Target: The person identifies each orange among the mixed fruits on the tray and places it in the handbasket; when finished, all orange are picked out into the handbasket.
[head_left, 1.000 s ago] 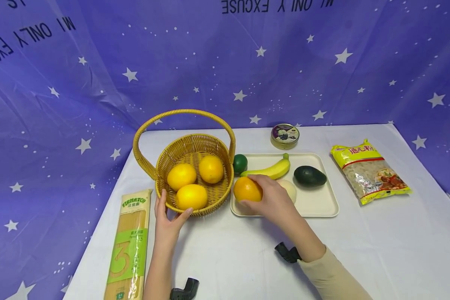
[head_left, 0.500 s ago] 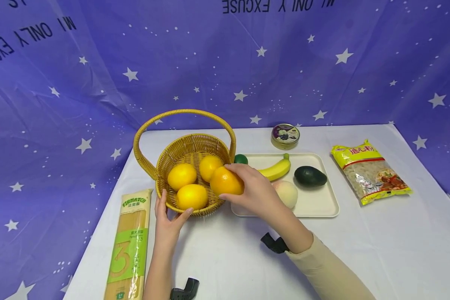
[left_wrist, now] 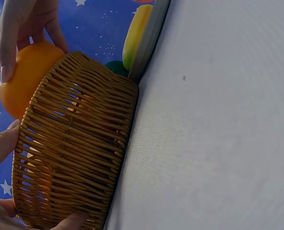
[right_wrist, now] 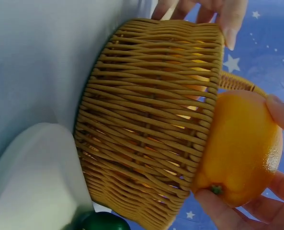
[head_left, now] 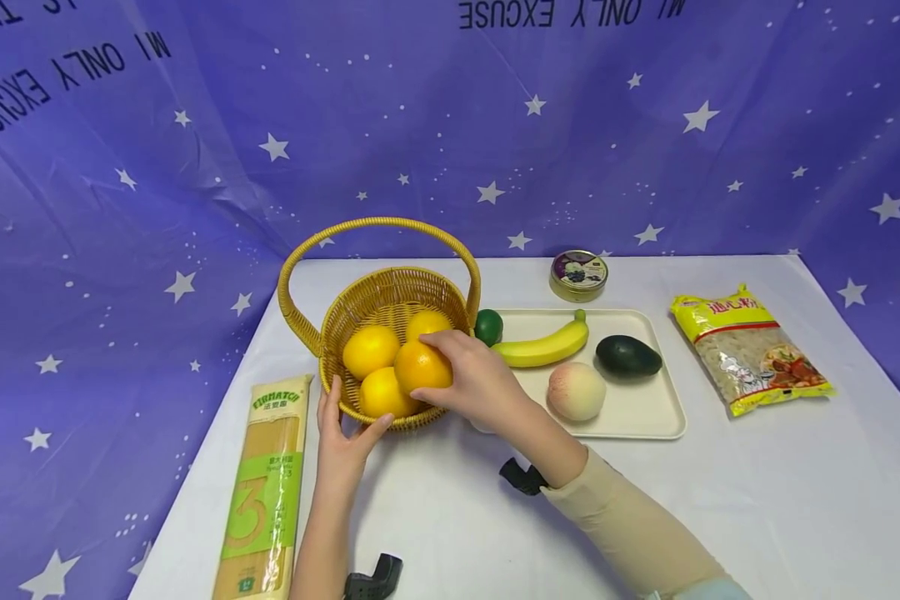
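Observation:
My right hand (head_left: pixel 478 377) holds an orange (head_left: pixel 422 367) between thumb and fingers, at the right side of the wicker basket (head_left: pixel 335 312). In the right wrist view this orange (right_wrist: pixel 242 148) shows a green stem mark and sits at the basket's rim. Several yellow-orange fruits, seemingly oranges (head_left: pixel 370 351), lie inside the basket. My left hand (head_left: pixel 345 446) grips the near left side of the basket, its thumb (left_wrist: pixel 7 141) at the rim and its fingers along the outer wall. The basket's tall handle (head_left: pixel 381 222) stands upright.
A cream tray (head_left: pixel 637 417) right of the basket bears a banana (head_left: pixel 546 345), a peach (head_left: pixel 577 391), an avocado (head_left: pixel 628 357) and a dark green round item (head_left: pixel 488 327). A tin (head_left: pixel 578 275) stands behind; spaghetti (head_left: pixel 266 483) lies left, a pasta bag (head_left: pixel 752 348) far right.
My right hand has carried the orange left from above the tray to over the basket's right side. The peach is now uncovered. My left hand has stayed on the basket.

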`<state>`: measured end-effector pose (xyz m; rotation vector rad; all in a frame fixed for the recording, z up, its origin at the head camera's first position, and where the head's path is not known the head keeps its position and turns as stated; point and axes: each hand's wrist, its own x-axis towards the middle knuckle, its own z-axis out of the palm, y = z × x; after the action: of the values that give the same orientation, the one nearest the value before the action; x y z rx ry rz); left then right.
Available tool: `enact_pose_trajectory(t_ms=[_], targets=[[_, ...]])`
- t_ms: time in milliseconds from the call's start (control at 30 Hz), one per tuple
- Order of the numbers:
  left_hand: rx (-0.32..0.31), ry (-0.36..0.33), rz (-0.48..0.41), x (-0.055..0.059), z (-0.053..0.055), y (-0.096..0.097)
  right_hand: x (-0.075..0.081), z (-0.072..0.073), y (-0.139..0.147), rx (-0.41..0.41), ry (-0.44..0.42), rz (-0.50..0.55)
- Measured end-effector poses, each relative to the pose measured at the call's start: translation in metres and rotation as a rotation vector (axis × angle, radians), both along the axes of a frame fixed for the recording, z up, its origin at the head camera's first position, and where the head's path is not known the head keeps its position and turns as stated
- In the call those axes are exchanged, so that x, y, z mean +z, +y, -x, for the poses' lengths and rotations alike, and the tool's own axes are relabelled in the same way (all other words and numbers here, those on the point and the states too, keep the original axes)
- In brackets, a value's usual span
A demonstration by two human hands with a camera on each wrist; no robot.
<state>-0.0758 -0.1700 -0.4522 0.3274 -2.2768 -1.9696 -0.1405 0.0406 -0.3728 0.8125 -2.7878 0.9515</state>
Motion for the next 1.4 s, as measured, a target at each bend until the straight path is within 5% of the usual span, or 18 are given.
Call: enact_pose_trajectory(t_ms=[400,967,1400], targets=[[0.0,0.003,0.007,0.002,-0.001,0.0,-0.007,0.012,-0.011,-0.073,-0.005,-0.18],[-0.008,0.002,0.019,0.001,0.001,-0.001,-0.023,0.02,-0.015,-0.077,0.137,-0.303],[0.002,0.034,0.008,0.001,0.0,0.001,-0.031,0.02,-0.012,-0.079,0.048,-0.171]])
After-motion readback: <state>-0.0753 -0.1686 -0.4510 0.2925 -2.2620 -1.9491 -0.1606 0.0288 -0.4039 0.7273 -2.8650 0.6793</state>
